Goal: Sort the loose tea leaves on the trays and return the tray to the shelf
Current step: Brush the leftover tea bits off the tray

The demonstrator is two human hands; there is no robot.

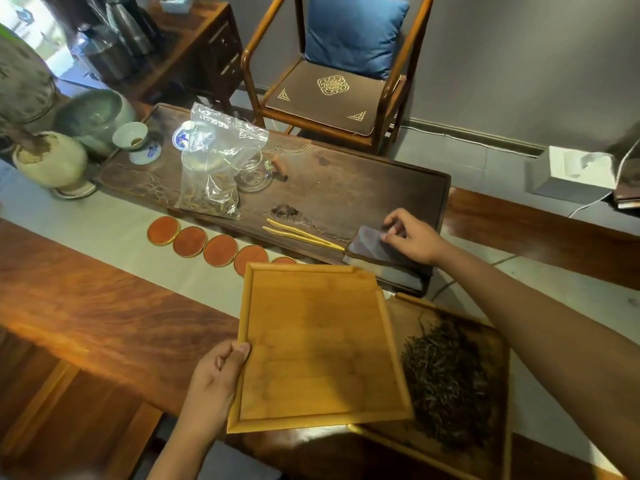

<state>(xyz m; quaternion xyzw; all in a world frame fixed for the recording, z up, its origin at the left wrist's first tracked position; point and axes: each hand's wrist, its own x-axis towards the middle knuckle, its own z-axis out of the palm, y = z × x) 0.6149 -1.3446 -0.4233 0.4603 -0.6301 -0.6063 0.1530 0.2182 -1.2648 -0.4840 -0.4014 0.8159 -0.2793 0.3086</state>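
My left hand [216,374] grips the near left edge of the light square bamboo tray [317,344], thumb curled over its rim and fingers underneath. This tray holds no leaves and overlaps the left side of the darker wooden tray [498,403], which lies at the near right of the table. A heap of dark loose tea leaves [446,379] fills the middle of that darker tray, just right of the light tray's rim.

My right hand [412,237] reaches to the far right, fingers bent and pinching the top corner of a folded dark grey cloth [377,251] that sits on the right end of the long dark carved wooden tea board [346,188]. A pair of pale bamboo tongs [301,234] lies on the board just left of the cloth, its joined end touching the cloth's edge.

Farther left on the board stands a crumpled clear plastic bag [218,161] with a few leaves at its bottom, a glass pitcher [252,174] just to its right. A row of round rust-red coasters [204,245] lies on the pale table runner [104,223] between the board and the light tray. Beyond the board stands a wooden armchair [332,88] with a blue cushion [353,32].
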